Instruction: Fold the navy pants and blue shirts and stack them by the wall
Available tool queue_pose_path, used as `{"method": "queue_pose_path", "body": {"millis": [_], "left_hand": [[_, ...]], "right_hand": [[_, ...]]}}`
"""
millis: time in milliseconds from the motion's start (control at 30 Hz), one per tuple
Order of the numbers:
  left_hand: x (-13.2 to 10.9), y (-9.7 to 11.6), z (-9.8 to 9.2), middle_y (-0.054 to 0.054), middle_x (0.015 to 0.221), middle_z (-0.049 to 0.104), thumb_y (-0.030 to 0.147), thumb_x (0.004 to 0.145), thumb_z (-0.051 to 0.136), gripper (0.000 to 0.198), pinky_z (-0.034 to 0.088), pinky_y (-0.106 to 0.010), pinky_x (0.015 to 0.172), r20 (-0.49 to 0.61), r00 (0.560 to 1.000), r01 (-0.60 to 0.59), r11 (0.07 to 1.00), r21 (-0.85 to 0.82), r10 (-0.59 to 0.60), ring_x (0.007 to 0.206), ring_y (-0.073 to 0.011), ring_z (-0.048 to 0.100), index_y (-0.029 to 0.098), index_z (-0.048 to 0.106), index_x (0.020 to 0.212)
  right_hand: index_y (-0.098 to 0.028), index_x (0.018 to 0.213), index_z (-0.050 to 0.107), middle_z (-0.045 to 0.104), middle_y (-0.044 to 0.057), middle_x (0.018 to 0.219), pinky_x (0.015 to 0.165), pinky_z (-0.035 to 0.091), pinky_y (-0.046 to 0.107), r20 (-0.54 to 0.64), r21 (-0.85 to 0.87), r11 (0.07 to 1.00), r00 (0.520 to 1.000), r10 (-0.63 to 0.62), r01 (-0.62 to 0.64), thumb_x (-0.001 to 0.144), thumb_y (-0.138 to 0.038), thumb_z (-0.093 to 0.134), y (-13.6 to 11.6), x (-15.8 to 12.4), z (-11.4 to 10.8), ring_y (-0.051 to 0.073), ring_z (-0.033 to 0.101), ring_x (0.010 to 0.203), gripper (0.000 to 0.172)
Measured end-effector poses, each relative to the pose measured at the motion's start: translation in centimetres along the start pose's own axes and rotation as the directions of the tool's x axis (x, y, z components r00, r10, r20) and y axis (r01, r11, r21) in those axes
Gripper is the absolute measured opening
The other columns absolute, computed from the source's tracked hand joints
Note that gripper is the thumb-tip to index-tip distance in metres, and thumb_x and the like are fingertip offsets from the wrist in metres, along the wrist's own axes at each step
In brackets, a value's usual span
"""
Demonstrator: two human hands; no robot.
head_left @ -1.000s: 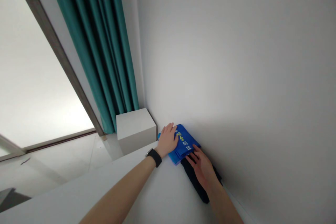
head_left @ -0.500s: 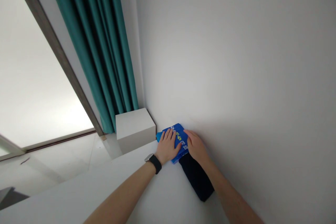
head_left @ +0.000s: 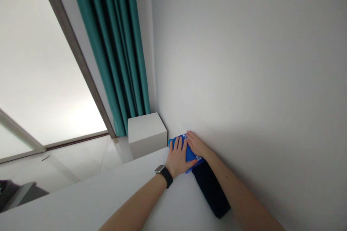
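Observation:
A blue folded piece of fabric with white lettering [head_left: 191,154] lies on the white tabletop [head_left: 114,191], close against the wall. My left hand [head_left: 177,157], with a dark-banded watch on its wrist, rests flat on it, fingers spread. On the fabric's far right side lies my right hand [head_left: 197,144], its fingers stretched out over the upper edge. Both hands cover much of the lettering. A long black folded cloth [head_left: 211,189] reaches from the near edge of the blue fabric toward me, partly behind my right forearm.
Past the table's far edge stands a white box-like cabinet [head_left: 148,137]. Behind it hangs a green curtain [head_left: 121,54] beside a framed bright panel. A pale wall [head_left: 244,61] rises along the right. Grey and dark items [head_left: 24,191] show at the lower left.
My right hand has slid up to the far edge of the blue fabric, and my left thumb reaches further right. The whole view has shifted, with the scene appearing further right.

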State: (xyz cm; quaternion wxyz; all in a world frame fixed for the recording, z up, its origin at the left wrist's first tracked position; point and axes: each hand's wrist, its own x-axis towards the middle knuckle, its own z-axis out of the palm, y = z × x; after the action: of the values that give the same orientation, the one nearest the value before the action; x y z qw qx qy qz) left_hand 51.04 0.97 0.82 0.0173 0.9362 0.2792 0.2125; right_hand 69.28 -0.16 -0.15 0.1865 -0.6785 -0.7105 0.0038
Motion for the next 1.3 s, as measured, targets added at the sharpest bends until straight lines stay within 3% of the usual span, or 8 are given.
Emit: {"method": "queue_pose_path", "body": {"millis": [233,567,667,867,967,1100,1300], "left_hand": [[0.1,-0.4,-0.4,-0.022,0.153,0.034,0.075,0.087,0.033,0.090,0.017,-0.056,0.116,0.044,0.999,0.018,1.000,0.012,-0.019,0.145,-0.0353,0.024,0.007,0.037,0.147],[0.3,-0.6,-0.4,-0.021,0.153,0.034,0.074,0.087,0.039,0.090,0.014,-0.060,0.115,0.050,0.999,0.010,1.000,-0.029,-0.008,0.145,-0.0376,0.020,0.011,0.033,0.149],[0.3,-0.9,-0.2,-0.020,0.154,0.033,0.074,0.086,0.040,0.090,0.014,-0.059,0.116,0.049,0.999,0.009,1.000,-0.030,-0.008,0.146,-0.0365,0.019,0.011,0.033,0.150],[0.4,-2.0,-0.9,-0.013,0.155,0.034,0.047,0.101,0.027,0.058,0.021,-0.054,0.116,0.082,0.990,0.120,0.990,-0.077,-0.113,0.145,-0.0277,0.027,0.015,0.034,0.149],[0.6,-2.6,-0.5,-0.015,0.155,0.034,0.045,0.101,0.027,0.058,0.024,-0.052,0.116,0.077,0.989,0.135,0.977,-0.163,-0.124,0.145,-0.0267,0.027,0.012,0.033,0.149],[1.1,-3.8,1.0,-0.019,0.152,0.038,0.041,0.101,0.031,0.056,0.029,-0.044,0.116,0.072,0.978,0.209,0.928,-0.310,-0.197,0.143,-0.0250,0.031,0.008,0.037,0.145],[0.2,-4.9,2.1,-0.021,0.152,0.038,0.030,0.100,0.026,0.052,0.031,-0.045,0.115,0.045,0.940,0.334,0.880,-0.339,-0.339,0.142,-0.0251,0.033,0.007,0.033,0.146]], "right_hand": [[-0.006,0.143,0.044,0.039,0.018,0.151,0.117,0.028,0.052,0.002,-0.008,1.000,1.000,0.004,-0.004,0.100,-0.036,0.024,-0.1,-0.7,-0.5,0.028,0.031,0.143,0.056],[-0.006,0.146,0.039,0.031,0.018,0.155,0.117,0.026,0.052,0.007,-0.001,1.000,1.000,-0.004,0.004,0.101,-0.040,0.029,-0.6,-5.7,-1.3,0.027,0.025,0.145,0.057],[-0.006,0.144,0.042,0.032,0.017,0.155,0.118,0.024,0.051,-0.011,0.084,0.996,1.000,0.030,-0.029,0.100,-0.043,0.030,-0.8,-6.6,-1.7,0.027,0.026,0.145,0.059],[-0.012,0.148,0.036,0.037,0.015,0.153,0.118,0.027,0.047,-0.066,0.207,0.971,0.988,0.139,-0.123,0.101,-0.039,0.022,-0.5,-7.3,-3.5,0.022,0.033,0.142,0.056],[-0.011,0.148,0.037,0.040,0.014,0.152,0.118,0.027,0.045,-0.059,0.213,0.969,0.988,0.141,-0.126,0.100,-0.031,0.020,-0.8,-7.7,-3.9,0.020,0.036,0.141,0.055],[-0.018,0.146,0.042,0.041,0.009,0.152,0.119,0.022,0.048,-0.009,0.132,0.989,0.997,0.071,-0.069,0.099,-0.031,0.027,-2.0,-8.4,-3.6,0.021,0.033,0.142,0.050],[-0.017,0.143,0.047,0.043,0.011,0.150,0.118,0.024,0.047,-0.035,0.077,0.993,0.995,0.088,-0.085,0.100,-0.036,0.028,-2.9,-7.4,-4.3,0.022,0.034,0.141,0.050]]}}
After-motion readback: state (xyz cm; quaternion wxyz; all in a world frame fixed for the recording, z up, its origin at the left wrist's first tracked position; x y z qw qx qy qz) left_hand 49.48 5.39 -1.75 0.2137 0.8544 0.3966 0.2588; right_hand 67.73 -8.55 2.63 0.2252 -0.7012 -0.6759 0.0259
